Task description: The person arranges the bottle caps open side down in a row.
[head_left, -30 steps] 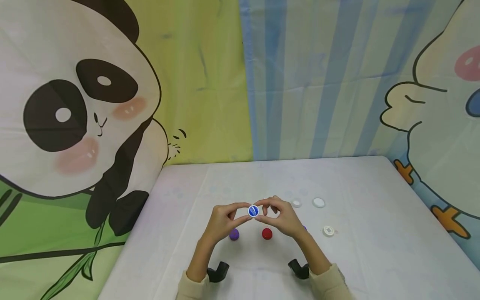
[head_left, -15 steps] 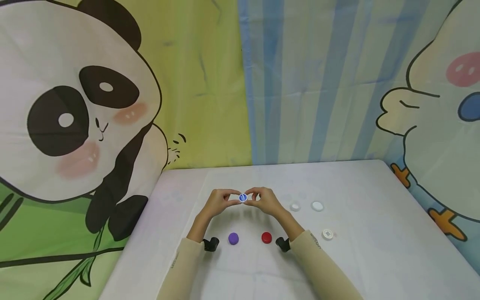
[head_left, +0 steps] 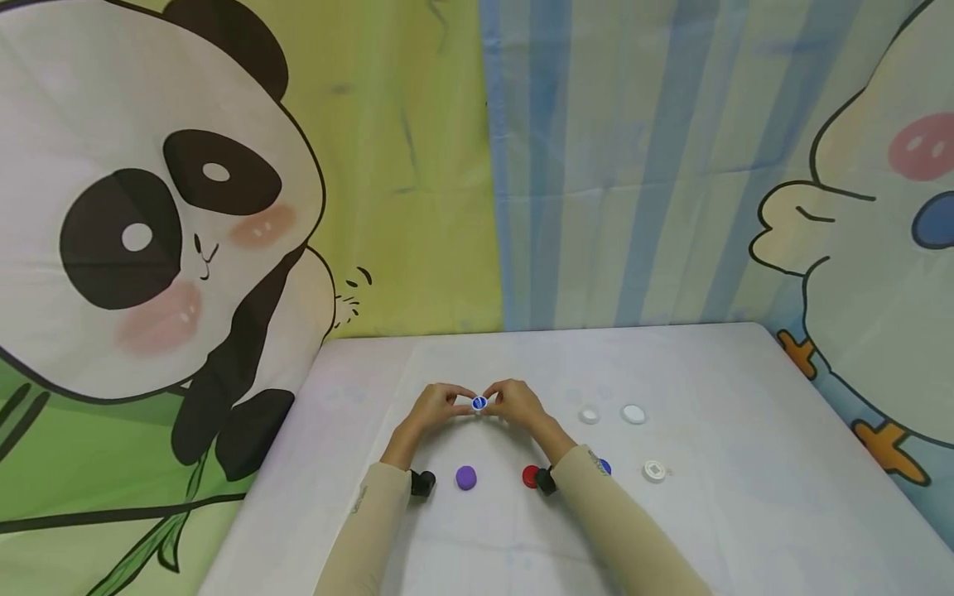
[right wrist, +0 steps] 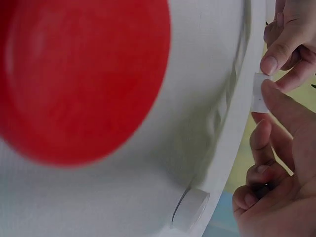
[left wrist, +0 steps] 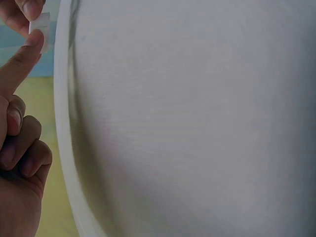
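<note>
A small white bottle cap with a blue printed top (head_left: 479, 403) is held between both hands over the far middle of the white table. My left hand (head_left: 432, 410) pinches its left side between thumb and index finger. From the right, the thumb and index finger of my right hand (head_left: 520, 405) pinch the same cap. Both wrist views show the white side of the cap (right wrist: 259, 94) between the fingertips; the left hand's other fingers are curled. Whether the cap touches the table cannot be told.
Nearer on the table lie a purple cap (head_left: 466, 478) and a red cap (head_left: 529, 476), partly behind a wrist camera. A blue cap (head_left: 605, 467) shows past the right sleeve. Three white cap-like pieces lie right: one small (head_left: 589, 415), one flat (head_left: 633, 414), one nearer (head_left: 653, 472).
Both hands have carried the cap away from the body and slightly left. Over the last half second they have shifted only a little, and the right forearm now partly covers the red cap.
</note>
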The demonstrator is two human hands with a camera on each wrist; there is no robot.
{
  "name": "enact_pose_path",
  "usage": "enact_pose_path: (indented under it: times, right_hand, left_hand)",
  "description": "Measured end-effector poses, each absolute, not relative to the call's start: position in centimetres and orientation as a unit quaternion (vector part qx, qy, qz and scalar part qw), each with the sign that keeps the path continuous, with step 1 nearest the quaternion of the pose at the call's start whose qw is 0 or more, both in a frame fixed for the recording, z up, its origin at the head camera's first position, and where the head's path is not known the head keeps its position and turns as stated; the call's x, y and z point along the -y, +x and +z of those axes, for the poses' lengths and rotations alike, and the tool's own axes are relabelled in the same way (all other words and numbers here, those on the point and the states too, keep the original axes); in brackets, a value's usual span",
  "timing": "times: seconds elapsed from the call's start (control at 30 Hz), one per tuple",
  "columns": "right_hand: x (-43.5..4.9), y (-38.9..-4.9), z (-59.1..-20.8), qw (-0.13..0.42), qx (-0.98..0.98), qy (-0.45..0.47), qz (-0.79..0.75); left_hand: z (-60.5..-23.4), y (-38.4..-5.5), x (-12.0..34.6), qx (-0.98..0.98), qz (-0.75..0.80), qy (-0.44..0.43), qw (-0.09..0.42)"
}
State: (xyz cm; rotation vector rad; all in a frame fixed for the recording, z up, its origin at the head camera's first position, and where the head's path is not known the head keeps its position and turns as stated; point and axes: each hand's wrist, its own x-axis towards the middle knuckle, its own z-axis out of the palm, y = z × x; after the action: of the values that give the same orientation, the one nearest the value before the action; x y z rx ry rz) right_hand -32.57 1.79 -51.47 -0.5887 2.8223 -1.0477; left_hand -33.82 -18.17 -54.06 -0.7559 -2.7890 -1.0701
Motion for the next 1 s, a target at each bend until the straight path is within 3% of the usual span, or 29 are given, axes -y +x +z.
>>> enact_pose_path:
  times: [0.2, 1.0]
  right_hand:
    - [-1.0, -32.7, -51.4, 0.06, -0.936, -0.173, -0.3]
    - [-0.9, -33.0, -52.3, 0.074, -0.939, -0.177, -0.284]
  left_hand:
    - [-54.5, -33.9, 18.5, 0.911, -0.341, -0.229, 0.004]
    - [-54.7, -33.7, 18.8, 0.932, -0.3, -0.203, -0.019]
